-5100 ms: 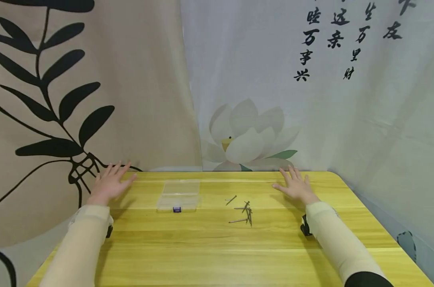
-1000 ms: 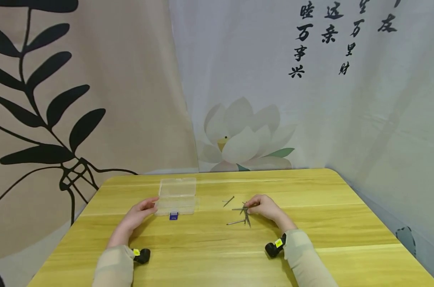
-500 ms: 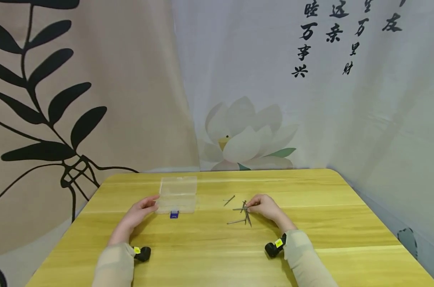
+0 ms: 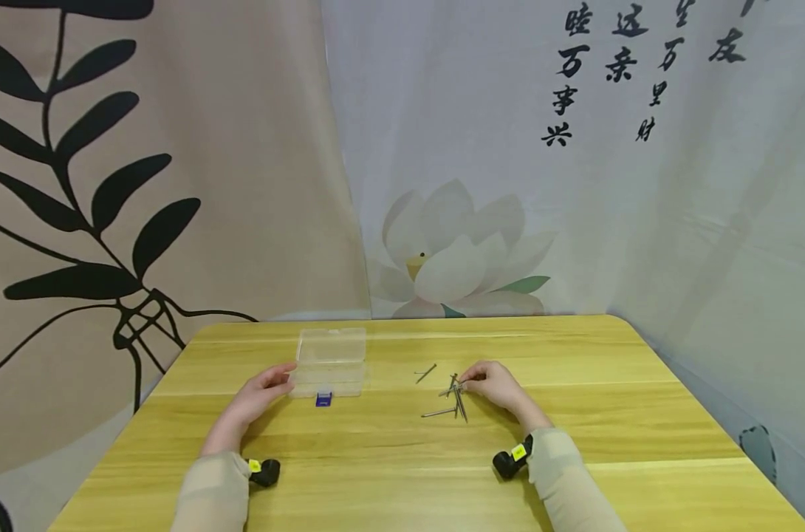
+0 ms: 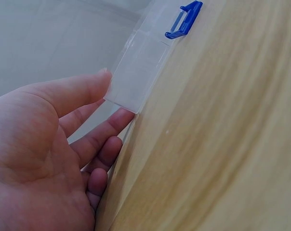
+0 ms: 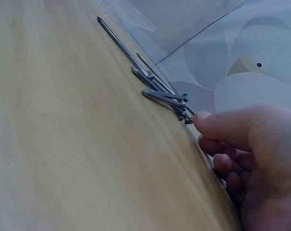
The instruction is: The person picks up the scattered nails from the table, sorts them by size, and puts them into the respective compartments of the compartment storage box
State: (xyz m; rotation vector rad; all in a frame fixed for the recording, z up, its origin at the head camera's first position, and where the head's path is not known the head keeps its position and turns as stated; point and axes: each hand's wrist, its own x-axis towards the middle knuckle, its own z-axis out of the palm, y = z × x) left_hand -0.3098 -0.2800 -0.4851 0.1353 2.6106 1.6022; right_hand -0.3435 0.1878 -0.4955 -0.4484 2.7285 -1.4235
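Observation:
A clear plastic box (image 4: 329, 378) lies with its lid back on the table. My left hand (image 4: 259, 395) holds its left end, thumb at the wall and fingers around the corner, as the left wrist view shows. The blue latch (image 5: 188, 20) sits on the box's front. To the right is a small heap of metal nails (image 4: 460, 406). Between thumb and index finger, my right hand (image 4: 498, 386) pinches a nail (image 6: 190, 110) by its head end, at the heap's edge. The other right fingers are curled under, partly hidden.
Apart from the heap, a pair of nails (image 4: 425, 373) lies between it and the box. The wooden table (image 4: 376, 465) ends at a printed curtain (image 4: 442, 148) behind. Black wrist cameras (image 4: 264, 473) are strapped at both cuffs.
From flat on the table's far sides, both hands have come in to the box and the nails. Over the last half second, the nail at my right fingertips has shifted slightly right and tilted.

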